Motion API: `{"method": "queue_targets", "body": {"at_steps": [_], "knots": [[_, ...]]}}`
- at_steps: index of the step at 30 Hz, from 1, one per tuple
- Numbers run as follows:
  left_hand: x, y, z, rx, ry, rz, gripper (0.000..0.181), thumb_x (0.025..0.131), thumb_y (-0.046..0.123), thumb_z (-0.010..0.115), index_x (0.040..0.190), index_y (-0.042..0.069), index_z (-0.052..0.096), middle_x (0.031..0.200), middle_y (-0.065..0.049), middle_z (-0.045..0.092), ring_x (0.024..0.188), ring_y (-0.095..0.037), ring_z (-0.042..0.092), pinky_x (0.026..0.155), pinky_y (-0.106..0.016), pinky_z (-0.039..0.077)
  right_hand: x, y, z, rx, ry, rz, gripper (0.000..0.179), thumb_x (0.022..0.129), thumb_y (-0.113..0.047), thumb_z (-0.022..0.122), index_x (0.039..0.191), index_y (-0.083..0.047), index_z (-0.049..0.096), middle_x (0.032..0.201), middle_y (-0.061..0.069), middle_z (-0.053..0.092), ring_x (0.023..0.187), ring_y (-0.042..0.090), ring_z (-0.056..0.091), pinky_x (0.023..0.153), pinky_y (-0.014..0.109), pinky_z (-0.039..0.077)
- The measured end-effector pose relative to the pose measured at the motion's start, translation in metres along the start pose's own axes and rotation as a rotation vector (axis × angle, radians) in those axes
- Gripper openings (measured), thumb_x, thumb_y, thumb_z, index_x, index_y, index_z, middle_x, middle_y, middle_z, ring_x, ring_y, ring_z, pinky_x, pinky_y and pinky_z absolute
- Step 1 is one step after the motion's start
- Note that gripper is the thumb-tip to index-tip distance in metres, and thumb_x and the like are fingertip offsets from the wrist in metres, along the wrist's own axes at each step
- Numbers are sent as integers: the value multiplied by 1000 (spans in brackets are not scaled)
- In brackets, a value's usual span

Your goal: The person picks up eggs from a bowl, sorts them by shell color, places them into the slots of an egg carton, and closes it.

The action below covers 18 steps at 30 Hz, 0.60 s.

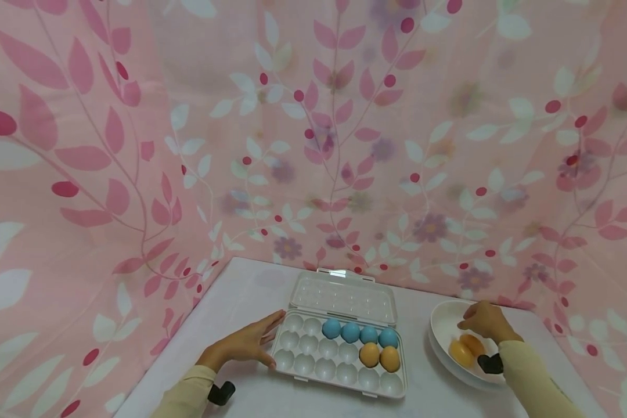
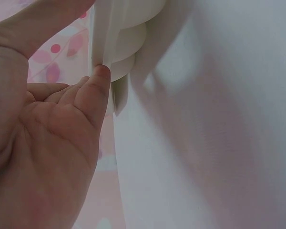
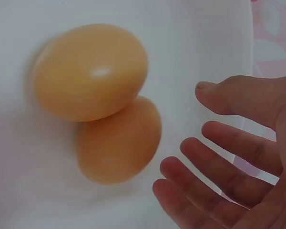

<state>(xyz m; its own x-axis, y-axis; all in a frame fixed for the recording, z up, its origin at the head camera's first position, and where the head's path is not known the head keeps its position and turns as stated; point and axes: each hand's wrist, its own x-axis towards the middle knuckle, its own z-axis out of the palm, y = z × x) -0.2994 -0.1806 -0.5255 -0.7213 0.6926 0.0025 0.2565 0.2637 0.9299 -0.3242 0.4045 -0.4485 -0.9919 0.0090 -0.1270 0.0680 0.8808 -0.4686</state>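
Cream sleeves [image 1: 183,395] nearest cam. L hand [image 1: 242,343]: fingers extended, unclenched, touching L side of egg tray [image 1: 304,364]. R hand [image 1: 487,321]: fingers loose, grasp nil, over white bowl [image 1: 441,325]; 2 orange eggs [image 3: 90,71] inside, touching ea. other. Tray: 4 blue eggs [image 1: 350,332], far row, R end; orange pair [image 1: 369,354], mid row, R end.

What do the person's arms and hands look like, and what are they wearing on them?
There's a long, pale cream cloth left sleeve and a matching pale cream right sleeve. A small, black, blocky gadget sits by the left one's end, and another black gadget by the right's. The left hand and right hand wear no gloves. No rings or cables show.
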Motion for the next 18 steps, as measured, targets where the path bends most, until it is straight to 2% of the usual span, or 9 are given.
{"method": "queue_targets", "body": {"at_steps": [3,11,18], "knots": [[1,-1,0,1,0,-1,118,71,1,85,155,0,2,161,-21,6,146,-35,14,111,-42,33,-1,3,4,11,-37,39,33,77,-24,80,92,2,67,87,9,65,77,25,58,62,40,56],[1,-1,1,12,5,6,119,71,3,85,155,0,2,161,-21,6,146,-34,14,111,-43,33,0,10,12,1,-110,99,29,75,-24,79,85,-1,64,79,7,59,73,24,56,61,42,56],[0,2,1,0,-3,14,119,70,2,85,154,-2,0,161,-22,5,146,-37,13,111,-44,33,0,18,18,-38,-155,124,25,80,-26,74,80,-4,64,72,6,58,65,23,56,55,37,55]]}}
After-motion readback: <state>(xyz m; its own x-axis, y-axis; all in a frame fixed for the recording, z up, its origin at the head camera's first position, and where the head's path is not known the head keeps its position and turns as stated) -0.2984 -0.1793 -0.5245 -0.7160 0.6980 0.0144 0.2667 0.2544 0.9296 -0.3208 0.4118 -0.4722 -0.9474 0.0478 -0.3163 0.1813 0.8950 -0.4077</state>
